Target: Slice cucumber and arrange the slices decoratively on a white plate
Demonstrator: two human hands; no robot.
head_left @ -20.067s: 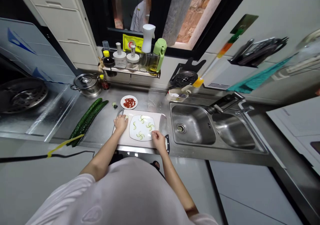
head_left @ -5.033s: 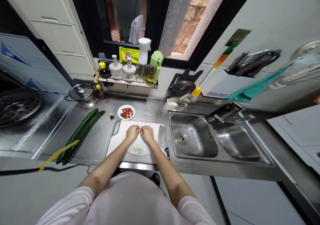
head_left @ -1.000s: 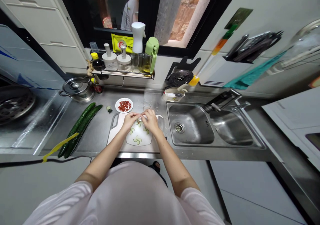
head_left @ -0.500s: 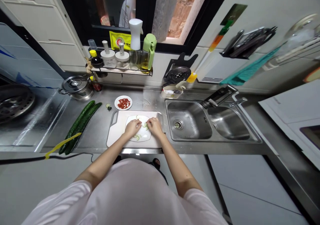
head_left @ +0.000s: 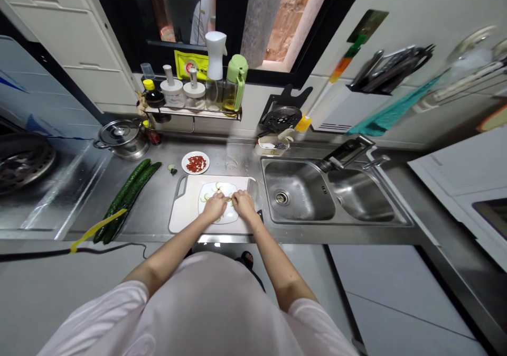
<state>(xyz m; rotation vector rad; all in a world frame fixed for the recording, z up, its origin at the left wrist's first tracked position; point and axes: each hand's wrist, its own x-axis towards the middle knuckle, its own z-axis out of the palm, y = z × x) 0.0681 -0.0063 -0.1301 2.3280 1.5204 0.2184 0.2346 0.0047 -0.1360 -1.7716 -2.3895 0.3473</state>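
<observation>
On the cutting board rests a white squarish plate with thin cucumber slices laid around its rim. My left hand and my right hand meet over the plate's right side. Their fingertips pinch at a small cucumber slice between them; the fingers partly cover it. Part of the plate's lower edge is hidden by my left hand. Close to my right wrist, a short black handle shows beside the board.
Whole cucumbers lie at left, with cucumber end pieces nearby. A small plate of red bits stands behind the board. A lidded pot is at back left, a double sink at right. Bottles fill the wall shelf.
My left hand has shifted slightly right and nearer the front, up to my right hand. More slices at the plate's upper left are now uncovered. My right hand has barely moved.
</observation>
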